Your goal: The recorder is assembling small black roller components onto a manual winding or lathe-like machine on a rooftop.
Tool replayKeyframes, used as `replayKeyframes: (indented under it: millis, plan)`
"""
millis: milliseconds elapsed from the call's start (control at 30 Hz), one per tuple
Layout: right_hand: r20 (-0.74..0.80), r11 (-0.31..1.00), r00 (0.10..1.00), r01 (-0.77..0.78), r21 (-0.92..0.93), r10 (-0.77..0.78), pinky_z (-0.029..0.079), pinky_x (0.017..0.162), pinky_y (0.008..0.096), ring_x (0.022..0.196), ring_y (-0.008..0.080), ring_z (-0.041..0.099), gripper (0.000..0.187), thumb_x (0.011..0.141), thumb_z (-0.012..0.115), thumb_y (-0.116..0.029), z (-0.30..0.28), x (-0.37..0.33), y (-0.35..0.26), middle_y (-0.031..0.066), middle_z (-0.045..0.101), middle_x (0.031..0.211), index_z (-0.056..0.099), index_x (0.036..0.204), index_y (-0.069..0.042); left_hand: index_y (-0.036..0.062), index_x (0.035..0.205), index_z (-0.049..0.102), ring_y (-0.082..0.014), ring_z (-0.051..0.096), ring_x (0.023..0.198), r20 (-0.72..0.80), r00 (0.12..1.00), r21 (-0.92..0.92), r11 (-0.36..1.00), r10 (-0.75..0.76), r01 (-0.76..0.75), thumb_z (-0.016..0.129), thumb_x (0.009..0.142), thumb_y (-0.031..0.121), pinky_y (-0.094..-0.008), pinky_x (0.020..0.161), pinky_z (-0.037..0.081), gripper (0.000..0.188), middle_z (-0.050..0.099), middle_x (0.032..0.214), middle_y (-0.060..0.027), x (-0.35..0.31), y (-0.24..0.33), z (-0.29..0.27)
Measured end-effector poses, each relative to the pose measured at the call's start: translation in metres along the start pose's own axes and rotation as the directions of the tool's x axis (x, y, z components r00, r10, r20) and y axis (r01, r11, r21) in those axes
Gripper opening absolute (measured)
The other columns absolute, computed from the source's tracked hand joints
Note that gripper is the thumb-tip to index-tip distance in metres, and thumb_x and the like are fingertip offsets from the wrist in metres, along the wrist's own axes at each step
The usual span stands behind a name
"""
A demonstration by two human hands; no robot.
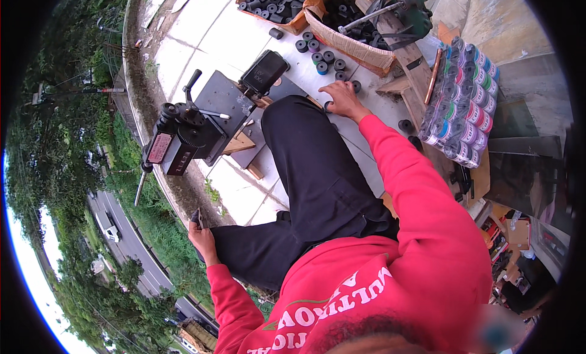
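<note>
My right hand point(345, 101) is stretched over the tiled floor with its fingers apart. A dark round spool point(328, 106) lies by its thumb, and another black spool point(356, 85) is beside its knuckles. Just beyond the hand stands a loose group of short black spools point(328, 57) with centre holes; a few have coloured rims. My left hand point(202, 239) is beside my bent left leg, its fingers closed round a small dark thing point(198, 218) whose kind I cannot make out.
A hand-cranked black machine point(195, 137) on a grey base stands at the left, near the ledge point(135, 79). Cardboard boxes point(351, 41) of black spools sit at the back. On the right are wrapped packs of colourful spools point(461, 104), a plank point(421, 79) and a green machine point(412, 15).
</note>
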State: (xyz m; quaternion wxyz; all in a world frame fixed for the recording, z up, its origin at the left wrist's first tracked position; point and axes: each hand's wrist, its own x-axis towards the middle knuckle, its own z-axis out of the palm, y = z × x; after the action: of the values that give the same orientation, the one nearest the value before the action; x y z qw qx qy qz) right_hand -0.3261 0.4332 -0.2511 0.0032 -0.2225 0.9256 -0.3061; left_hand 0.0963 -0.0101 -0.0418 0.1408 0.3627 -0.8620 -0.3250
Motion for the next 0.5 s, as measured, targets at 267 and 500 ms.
replayKeyframes:
  millis: [267,500]
  plan:
    - [0.147,0.994,0.988,-0.064,0.093,0.050,0.022,0.123,0.0537,0.135,0.0303,0.053,0.051,0.079,0.075,-0.019,0.001,-0.029,0.004,0.0084,0.068,0.128,0.068,0.130,-0.017,-0.0012,0.122,0.072,-0.0130,0.069,0.095,0.033,0.999,0.043,0.999,-0.004,0.003,0.068,0.099,0.011,-0.0291,0.086,0.054,0.026,0.077,0.107,-0.0099,0.010,-0.015,-0.001]
    - [0.114,0.800,0.964,-0.262,0.539,0.239,0.051,0.104,0.0371,0.119,0.0238,0.067,0.051,0.087,0.076,-0.020,-0.008,-0.033,0.019,0.0123,0.072,0.124,0.065,0.136,-0.007,-0.0009,0.123,0.072,-0.0147,0.070,0.095,0.041,0.999,0.136,0.990,-0.031,0.025,0.068,0.099,0.010,-0.0303,0.086,0.055,0.027,0.077,0.107,-0.0113,0.010,-0.012,0.002]
